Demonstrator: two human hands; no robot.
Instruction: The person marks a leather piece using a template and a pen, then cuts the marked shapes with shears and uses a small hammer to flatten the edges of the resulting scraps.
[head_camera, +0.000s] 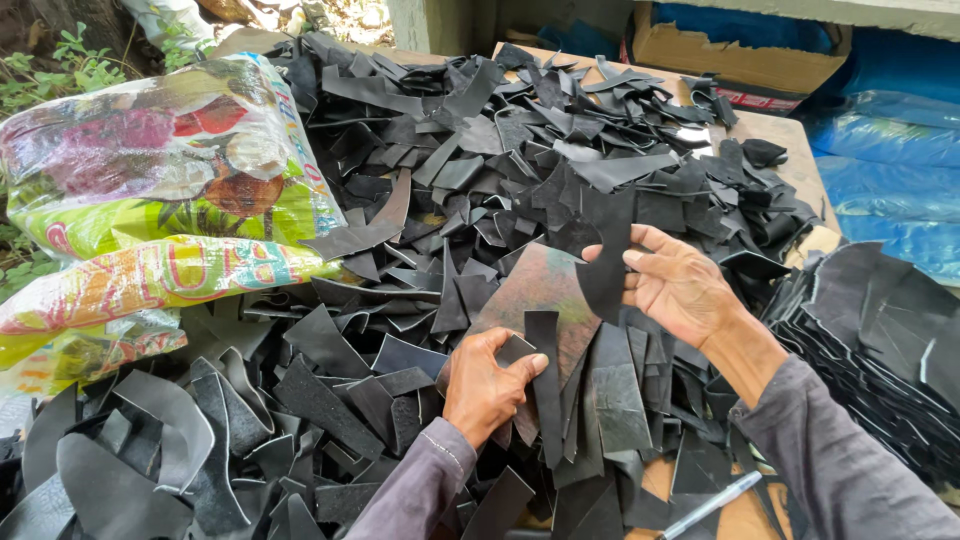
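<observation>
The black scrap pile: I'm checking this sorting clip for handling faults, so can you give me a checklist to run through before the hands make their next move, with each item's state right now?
1. Right hand has a firm pinch on the black scrap piece: ok, thumb and fingers close on its edge.
2. Left hand grips its narrow strip: ok.
3. Held pieces lifted free of the scrap pile: cannot tell, they overlap other scraps.
4. Stacked pieces at right stay separate from the pile: ok.
5. Pen away from the hands: ok, it lies by the right sleeve.
6. Printed sacks not buried: ok.
</observation>
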